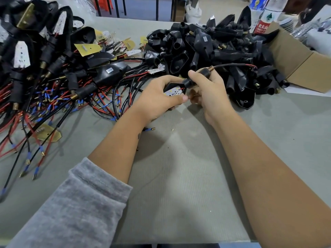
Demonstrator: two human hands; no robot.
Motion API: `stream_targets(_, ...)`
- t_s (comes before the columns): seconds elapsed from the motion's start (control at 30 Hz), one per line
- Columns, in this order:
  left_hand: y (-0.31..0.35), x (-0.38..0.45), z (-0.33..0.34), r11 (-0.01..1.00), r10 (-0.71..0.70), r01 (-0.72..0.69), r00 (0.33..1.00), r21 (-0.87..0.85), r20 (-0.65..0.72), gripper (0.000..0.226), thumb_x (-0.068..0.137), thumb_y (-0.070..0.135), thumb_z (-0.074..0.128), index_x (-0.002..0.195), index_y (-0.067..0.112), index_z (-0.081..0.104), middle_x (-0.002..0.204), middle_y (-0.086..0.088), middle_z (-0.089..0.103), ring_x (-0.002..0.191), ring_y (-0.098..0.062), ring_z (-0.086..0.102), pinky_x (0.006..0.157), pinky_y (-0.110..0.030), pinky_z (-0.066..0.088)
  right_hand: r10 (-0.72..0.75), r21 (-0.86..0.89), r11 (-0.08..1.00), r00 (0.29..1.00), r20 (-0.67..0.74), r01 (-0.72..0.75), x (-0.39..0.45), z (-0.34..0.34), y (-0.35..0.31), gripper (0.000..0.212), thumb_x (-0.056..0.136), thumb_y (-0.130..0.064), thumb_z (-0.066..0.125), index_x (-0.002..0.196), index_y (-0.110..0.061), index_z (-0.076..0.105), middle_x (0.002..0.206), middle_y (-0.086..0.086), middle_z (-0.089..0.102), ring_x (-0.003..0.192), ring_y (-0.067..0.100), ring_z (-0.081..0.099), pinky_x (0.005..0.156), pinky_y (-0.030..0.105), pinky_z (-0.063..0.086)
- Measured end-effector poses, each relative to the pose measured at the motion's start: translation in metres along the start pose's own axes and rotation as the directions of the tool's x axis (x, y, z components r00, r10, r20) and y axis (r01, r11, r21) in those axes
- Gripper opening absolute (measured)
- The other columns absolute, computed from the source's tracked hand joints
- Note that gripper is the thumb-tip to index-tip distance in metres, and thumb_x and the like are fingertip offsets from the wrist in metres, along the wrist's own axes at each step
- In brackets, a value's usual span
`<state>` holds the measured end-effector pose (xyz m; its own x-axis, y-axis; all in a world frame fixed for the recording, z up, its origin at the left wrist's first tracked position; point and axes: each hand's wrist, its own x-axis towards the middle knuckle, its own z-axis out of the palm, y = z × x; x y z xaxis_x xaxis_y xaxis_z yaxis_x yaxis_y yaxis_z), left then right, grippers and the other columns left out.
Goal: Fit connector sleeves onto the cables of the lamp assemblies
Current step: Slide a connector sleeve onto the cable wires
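My left hand point(161, 97) grips a lamp assembly point(173, 91) by its white board; my right hand point(207, 90) curls round the black connector sleeve point(204, 72) on its cable point(231, 65). Both hover over the grey surface point(179, 176), between wired assemblies point(53, 77) left and loose black housings point(215, 51) right.

Grey table point(188, 185): wired lamp assemblies point(53, 83) left, black housings point(215, 56) heaped behind, cardboard box point(300, 65) possibly open.

one wide-angle view only, worn on the person's head, looking forward and down across the grey table point(179, 176). both forearms reach in from the bottom edge, close beneath it, and straight lines bend toward the edges.
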<state>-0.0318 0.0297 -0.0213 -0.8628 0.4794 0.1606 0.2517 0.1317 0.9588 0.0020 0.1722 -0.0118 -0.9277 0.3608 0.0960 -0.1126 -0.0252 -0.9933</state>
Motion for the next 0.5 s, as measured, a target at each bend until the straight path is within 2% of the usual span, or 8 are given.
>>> stream_targets(0.1,-0.003,0.0006,0.0014,1.0,0.01,-0.011,0.999,-0.017,-0.044,0.046,0.081,0.015,0.078,0.119,0.027,0.055,0.121,0.004,0.059,0.106,-0.009,0.061,0.072,-0.026,0.059,0.003,0.036,0.999,1.0,0.03,-0.004,0.0002,-0.0008,0.0009,0.013,0.092,-0.016,0.063,0.092,-0.011,0.051,0.09,0.014,0.067,0.058,0.021,0.058,0.052,0.029,0.046)
stream_targets(0.17,-0.0041,0.0006,0.0022,0.999,0.021,-0.025,0.993,-0.033,-0.119,0.055,0.077,0.016,0.081,0.121,0.025,0.049,0.116,-0.003,0.059,0.1,-0.008,0.061,0.069,-0.015,0.054,-0.02,0.057,0.998,1.0,0.012,0.019,0.0005,0.0001,0.0008,0.014,0.094,-0.013,0.062,0.095,-0.008,0.05,0.093,0.021,0.065,0.055,0.022,0.059,0.052,0.03,0.048)
stream_targets(0.23,-0.0045,0.0012,0.002,0.998,0.056,-0.053,0.972,0.02,-0.227,0.061,0.073,0.02,0.085,0.12,0.025,0.045,0.109,0.003,0.058,0.097,-0.001,0.057,0.066,-0.007,0.047,-0.047,0.084,0.995,0.998,-0.04,0.051,0.0008,0.0018,0.0011,0.014,0.094,-0.011,0.062,0.095,-0.007,0.049,0.087,0.02,0.065,0.056,0.024,0.06,0.055,0.031,0.051)
stream_targets(0.33,-0.0062,0.0038,0.0,0.993,0.085,-0.051,0.932,0.104,-0.352,0.062,0.07,0.024,0.086,0.114,0.027,0.042,0.108,0.01,0.053,0.101,0.004,0.051,0.074,-0.007,0.042,-0.076,0.121,0.989,0.989,-0.126,0.091,0.0017,0.0043,0.002,0.014,0.094,-0.01,0.062,0.094,-0.006,0.049,0.078,0.014,0.066,0.057,0.021,0.062,0.059,0.031,0.055)
stream_targets(0.43,-0.0081,0.0056,-0.0017,0.987,0.069,0.002,0.898,0.161,-0.434,0.058,0.071,0.027,0.085,0.108,0.024,0.041,0.114,0.004,0.052,0.105,-0.006,0.049,0.08,-0.012,0.037,-0.085,0.147,0.983,0.982,-0.171,0.111,0.0017,0.0058,0.0026,0.015,0.094,-0.01,0.062,0.097,-0.005,0.049,0.081,0.018,0.066,0.057,0.02,0.064,0.061,0.033,0.057)
stream_targets(0.5,-0.0085,0.0055,-0.0032,0.976,0.056,0.05,0.882,0.211,-0.468,0.051,0.074,0.032,0.083,0.101,0.02,0.042,0.109,0.002,0.052,0.1,-0.011,0.048,0.077,-0.016,0.037,-0.089,0.162,0.979,0.977,-0.192,0.122,0.0019,0.0064,0.0029,0.015,0.094,-0.01,0.062,0.096,-0.005,0.048,0.084,0.019,0.067,0.056,0.02,0.064,0.06,0.031,0.056)
